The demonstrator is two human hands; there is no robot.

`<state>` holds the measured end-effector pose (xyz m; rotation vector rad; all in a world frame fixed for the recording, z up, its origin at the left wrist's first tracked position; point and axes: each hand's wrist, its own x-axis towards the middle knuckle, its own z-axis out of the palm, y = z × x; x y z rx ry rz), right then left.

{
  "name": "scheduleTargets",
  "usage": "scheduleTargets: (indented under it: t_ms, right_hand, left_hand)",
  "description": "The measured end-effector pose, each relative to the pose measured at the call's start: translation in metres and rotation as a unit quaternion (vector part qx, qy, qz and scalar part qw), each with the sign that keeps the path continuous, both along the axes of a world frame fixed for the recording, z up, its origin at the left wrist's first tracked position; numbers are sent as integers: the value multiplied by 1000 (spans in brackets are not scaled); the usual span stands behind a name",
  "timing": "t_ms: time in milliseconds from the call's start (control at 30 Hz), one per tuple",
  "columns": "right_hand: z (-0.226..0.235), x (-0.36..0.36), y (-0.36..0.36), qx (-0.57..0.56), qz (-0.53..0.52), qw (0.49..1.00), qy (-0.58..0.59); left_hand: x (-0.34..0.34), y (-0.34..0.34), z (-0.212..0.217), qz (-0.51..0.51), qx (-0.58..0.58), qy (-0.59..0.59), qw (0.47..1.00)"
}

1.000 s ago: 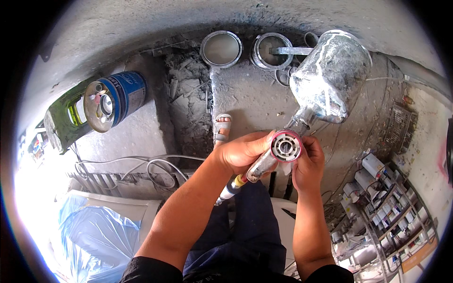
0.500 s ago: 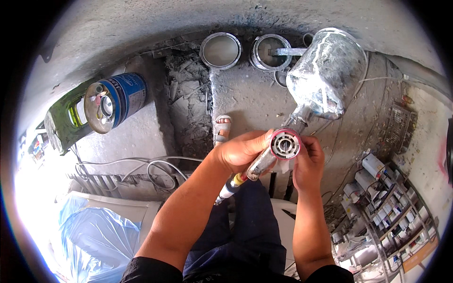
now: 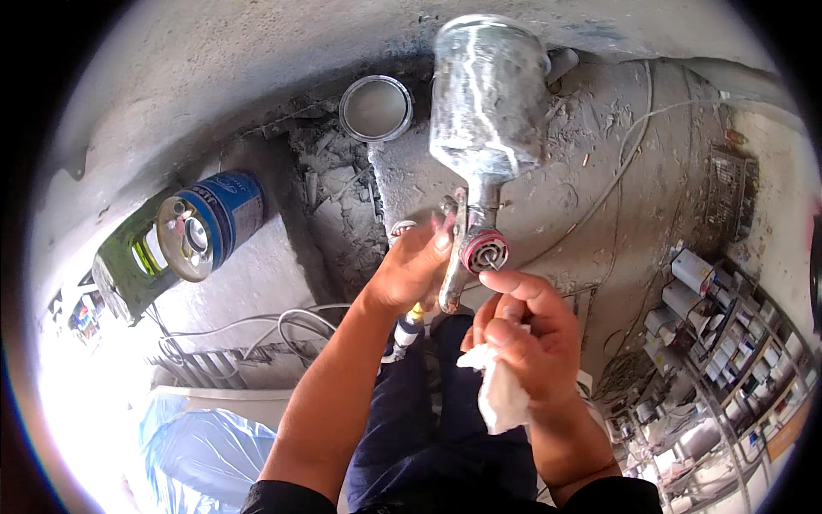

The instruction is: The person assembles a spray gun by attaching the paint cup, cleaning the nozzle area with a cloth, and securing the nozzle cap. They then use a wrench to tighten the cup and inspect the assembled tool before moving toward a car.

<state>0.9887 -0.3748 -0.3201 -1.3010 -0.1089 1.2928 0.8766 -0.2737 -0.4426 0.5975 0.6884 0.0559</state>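
My left hand (image 3: 415, 264) is closed around the handle of a spray gun (image 3: 455, 248). The gun's large, paint-streaked metal cup (image 3: 486, 94) points away from me, toward the wall. Its round front end, rimmed in red, faces up and shows a thin pin in the middle of the nozzle (image 3: 485, 252). My right hand (image 3: 535, 338) is curled around a crumpled white wipe (image 3: 503, 394), part of which hangs below the fingers. The right forefinger reaches out to the edge of the nozzle; whether it touches, I cannot tell.
An open can of greyish liquid (image 3: 376, 109) stands by the wall. To the left, a blue drum (image 3: 214, 218) sits beside a green container (image 3: 128, 257). Hoses (image 3: 295, 321) loop below them. A rack of cans (image 3: 719, 360) stands at the right, blue plastic sheeting (image 3: 205, 454) at lower left.
The spray gun has swung so its cup moved left and now hides the second can. My right hand has come off the gun's front, drawn down and turned over, bringing the white wipe into plain view.
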Motion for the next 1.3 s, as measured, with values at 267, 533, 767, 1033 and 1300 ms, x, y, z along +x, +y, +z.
scheduleTargets:
  t_ms: [267, 533, 767, 1033, 1300]
  right_hand:
    - [0, -18, -5, -8, -19, 984, -175]
    - [0, 12, 3, 183, 29, 929, -320]
    - [6, 13, 7, 159, 39, 929, -333]
    - [19, 15, 5, 76, -51, 981, -171]
    - [15, 30, 4, 90, 62, 936, -334]
  left_hand:
    - [-1, -7, -6, 60, 117, 61, 989]
    - [2, -10, -12, 92, 148, 49, 984]
    - [7, -13, -10, 122, 151, 54, 980]
    - [10, -9, 1, 115, 173, 61, 976]
    - [14, -6, 2, 107, 164, 53, 979]
